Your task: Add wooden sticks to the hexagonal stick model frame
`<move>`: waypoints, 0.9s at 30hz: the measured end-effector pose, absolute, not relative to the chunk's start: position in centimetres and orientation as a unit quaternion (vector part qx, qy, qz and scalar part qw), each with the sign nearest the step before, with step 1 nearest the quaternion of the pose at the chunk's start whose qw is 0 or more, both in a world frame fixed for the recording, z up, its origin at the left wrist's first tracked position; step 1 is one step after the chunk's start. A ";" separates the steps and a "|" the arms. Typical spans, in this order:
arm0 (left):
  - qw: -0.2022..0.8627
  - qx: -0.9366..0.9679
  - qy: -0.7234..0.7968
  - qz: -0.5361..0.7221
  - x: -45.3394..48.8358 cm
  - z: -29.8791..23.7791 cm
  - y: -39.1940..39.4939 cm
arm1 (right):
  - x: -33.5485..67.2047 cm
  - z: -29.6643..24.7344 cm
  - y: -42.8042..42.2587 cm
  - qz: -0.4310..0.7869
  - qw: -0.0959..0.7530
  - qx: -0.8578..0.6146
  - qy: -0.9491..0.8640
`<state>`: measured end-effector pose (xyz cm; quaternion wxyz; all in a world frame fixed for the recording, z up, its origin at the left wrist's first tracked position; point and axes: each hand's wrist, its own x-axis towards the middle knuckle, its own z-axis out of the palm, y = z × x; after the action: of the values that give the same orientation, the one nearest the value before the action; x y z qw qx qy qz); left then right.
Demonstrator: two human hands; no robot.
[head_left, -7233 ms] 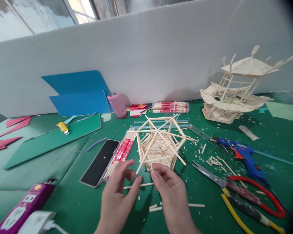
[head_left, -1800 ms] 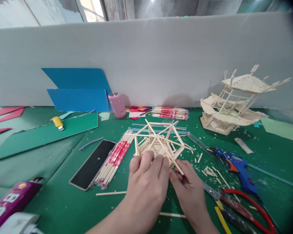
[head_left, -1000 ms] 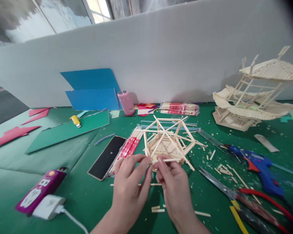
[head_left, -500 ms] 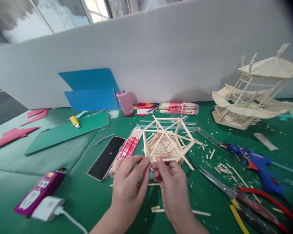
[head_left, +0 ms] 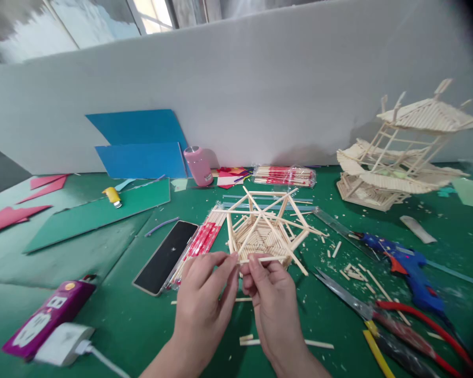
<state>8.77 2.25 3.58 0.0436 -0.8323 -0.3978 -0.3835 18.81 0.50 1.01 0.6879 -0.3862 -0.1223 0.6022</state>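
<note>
Both hands pinch one thin wooden stick (head_left: 271,259), held level at the near side of a stick-built frame (head_left: 262,236). My left hand (head_left: 207,294) is closed at the stick's left end, thumb against fingertips. My right hand (head_left: 274,299) grips it further right, thumb on top and fingers curled under, with the right end sticking out. The frame has a stepped base of layered sticks and crossing sticks over its top. Whether the held stick touches the frame I cannot tell. Loose sticks (head_left: 319,344) lie under and beside my right hand.
At right lie a blue glue gun (head_left: 402,262), scissors (head_left: 350,299), red-handled pliers (head_left: 425,325) and stick scraps. A stick pavilion (head_left: 402,152) stands behind them. Leftward are a phone (head_left: 165,257), bagged sticks (head_left: 203,236), a purple power bank (head_left: 49,317) and a pink canister (head_left: 199,167).
The whole view has shifted slightly, so most things sit a little further left. Both hands keep the same pinch on the stick.
</note>
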 end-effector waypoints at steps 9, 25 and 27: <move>0.048 -0.834 -0.395 -0.383 8.6 3.5 2.3 | 18.7 1.1 0.5 0.602 0.688 -0.387 -0.123; 0.060 -0.835 -0.400 -0.374 8.8 3.7 2.3 | 18.8 1.0 0.5 0.612 0.685 -0.378 -0.111; 0.065 -0.834 -0.406 -0.368 8.8 3.7 2.3 | 18.9 1.1 0.3 0.620 0.681 -0.375 -0.108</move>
<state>8.77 2.29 3.66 0.0653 -0.8339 -0.4064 -0.3676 18.93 0.35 1.05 0.6805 -0.3754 -0.1084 0.6199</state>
